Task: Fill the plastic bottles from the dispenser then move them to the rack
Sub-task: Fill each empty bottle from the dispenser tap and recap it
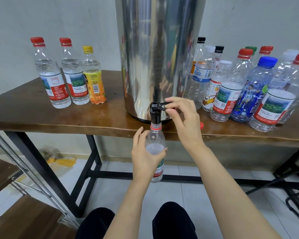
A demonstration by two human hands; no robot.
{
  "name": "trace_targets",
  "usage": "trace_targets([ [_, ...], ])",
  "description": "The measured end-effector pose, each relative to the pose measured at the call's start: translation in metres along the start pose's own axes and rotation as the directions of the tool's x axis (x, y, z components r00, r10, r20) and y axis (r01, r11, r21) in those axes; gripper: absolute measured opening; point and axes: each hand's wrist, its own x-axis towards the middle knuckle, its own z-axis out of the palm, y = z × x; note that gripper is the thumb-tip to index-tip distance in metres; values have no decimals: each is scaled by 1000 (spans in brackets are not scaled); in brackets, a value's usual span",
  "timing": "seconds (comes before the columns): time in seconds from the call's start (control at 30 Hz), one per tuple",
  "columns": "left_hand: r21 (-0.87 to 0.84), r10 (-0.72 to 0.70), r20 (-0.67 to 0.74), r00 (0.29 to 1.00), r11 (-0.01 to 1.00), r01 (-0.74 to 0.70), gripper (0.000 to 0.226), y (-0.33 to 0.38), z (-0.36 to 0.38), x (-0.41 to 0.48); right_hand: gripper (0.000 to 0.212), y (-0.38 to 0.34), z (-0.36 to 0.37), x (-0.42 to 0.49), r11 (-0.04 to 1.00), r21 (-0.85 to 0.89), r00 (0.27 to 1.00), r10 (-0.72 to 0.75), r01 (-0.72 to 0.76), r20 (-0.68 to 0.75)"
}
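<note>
head view: left hand [144, 160] grips red-labelled bottle [155, 137], right hand [184, 119] pinches tap [155, 110]

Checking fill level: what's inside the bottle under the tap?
Clear water in the bottle, its surface showing just above the left hand. Lower down, that hand and the label cover the contents.

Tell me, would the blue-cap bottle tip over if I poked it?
Probably easily: the blue-cap bottle looks empty, so likely light, and it stands tall and narrow. A red-cap bottle stands close beside it, so it might knock that too. Its thin clear plastic would likely dent if squeezed.
</note>
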Motion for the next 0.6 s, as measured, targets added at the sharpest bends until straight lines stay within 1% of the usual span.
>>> trace_targets([
  [0.1,4,-10,17,1000,1000,10,75,1,-1,0,18,0,6,-3,994,102,998,41,-36,-48],
  [0.17,8,-13,25,1000,1000,13,76,1,-2,1,14,0,8,-4,990,133,997,50,-41,-62],
  [0.4,8,-24,49,999,1000,24,76,5,-6,1,11,0,10,-4,986,154,995,75,-63,-72],
  [0.6,7,-20,53,998,1000,19,75,4,-6,2,9,-3,13,-5,972,221,992,100,-80,-81],
])
